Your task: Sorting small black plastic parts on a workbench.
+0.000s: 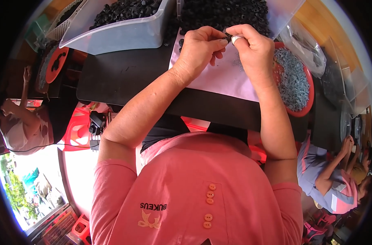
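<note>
My left hand (200, 49) and my right hand (254, 51) meet over a pale pink sheet (222, 83) on the black table. Between their fingertips is a small dark piece (228, 37), mostly covered by the fingers. Both hands are closed in a pinch on it. A white wrap covers the tip of my right thumb. Just beyond the hands, a clear bin holds a heap of small black ring-shaped parts (231, 14). Beside my right wrist stands a red basin (311, 92) filled with tiny blue-grey pieces.
At the far left, a translucent bin (116, 37) holds more black parts. A clear plastic bag (304, 47) lies beyond the basin. Another red bowl (57, 65) sits at the left. People work at both sides: one person (26, 126) left, another person (329, 179) right.
</note>
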The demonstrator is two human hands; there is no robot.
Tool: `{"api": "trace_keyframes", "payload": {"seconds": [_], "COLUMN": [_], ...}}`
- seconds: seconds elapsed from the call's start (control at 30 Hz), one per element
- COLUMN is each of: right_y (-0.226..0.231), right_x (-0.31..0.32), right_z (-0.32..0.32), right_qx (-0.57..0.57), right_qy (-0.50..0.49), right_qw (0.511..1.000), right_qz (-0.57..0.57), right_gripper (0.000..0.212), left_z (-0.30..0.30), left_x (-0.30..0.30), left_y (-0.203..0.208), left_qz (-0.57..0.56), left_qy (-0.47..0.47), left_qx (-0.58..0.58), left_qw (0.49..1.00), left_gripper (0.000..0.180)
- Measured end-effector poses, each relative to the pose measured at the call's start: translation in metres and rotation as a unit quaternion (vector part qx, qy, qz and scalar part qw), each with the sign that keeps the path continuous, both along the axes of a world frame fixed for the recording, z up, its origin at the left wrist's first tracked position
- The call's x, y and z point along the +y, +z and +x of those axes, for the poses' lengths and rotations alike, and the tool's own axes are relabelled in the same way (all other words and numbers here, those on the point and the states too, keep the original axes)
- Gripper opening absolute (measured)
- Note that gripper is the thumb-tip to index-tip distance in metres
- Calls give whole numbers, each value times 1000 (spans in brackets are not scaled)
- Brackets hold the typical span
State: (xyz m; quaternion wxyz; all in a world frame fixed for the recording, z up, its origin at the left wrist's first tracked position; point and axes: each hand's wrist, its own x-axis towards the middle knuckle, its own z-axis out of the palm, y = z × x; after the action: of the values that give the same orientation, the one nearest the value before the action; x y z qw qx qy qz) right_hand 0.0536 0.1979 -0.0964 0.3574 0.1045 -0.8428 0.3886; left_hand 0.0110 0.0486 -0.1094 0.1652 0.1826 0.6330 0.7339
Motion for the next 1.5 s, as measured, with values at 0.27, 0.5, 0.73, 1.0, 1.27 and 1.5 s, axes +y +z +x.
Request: {"api": "trace_keyframes", "payload": {"seconds": [0.27, 0.5, 0.73, 1.0, 1.27, 1.5], "right_y": [2, -4, -6, -2, -7, -19], "right_x": [-2, -8, -10, -4, -12, -12], "right_z": [-3, -8, -9, -2, -7, -12], "right_qx": [63, 173, 218, 53, 232, 165], "right_qy": [10, 18, 19, 22, -12, -2], "right_qw": [995, 971, 960, 998, 948, 982], "right_qz": [82, 164, 175, -21, 219, 96], "right_gripper": [30, 35, 36, 32, 30, 36], "left_z": [3, 4, 3, 6, 4, 1], "left_x": [-2, -1, 1, 4, 2, 3], "left_y": [6, -2, -6, 0, -4, -1], "left_qz": [-52, 14, -32, -51, -42, -14], "left_qy": [3, 33, 62, 63, 61, 59], "left_qx": [32, 35, 105, 129, 122, 39], "left_qw": [998, 999, 992, 988, 990, 997], "left_gripper": [12, 8, 6, 11, 11, 9]}}
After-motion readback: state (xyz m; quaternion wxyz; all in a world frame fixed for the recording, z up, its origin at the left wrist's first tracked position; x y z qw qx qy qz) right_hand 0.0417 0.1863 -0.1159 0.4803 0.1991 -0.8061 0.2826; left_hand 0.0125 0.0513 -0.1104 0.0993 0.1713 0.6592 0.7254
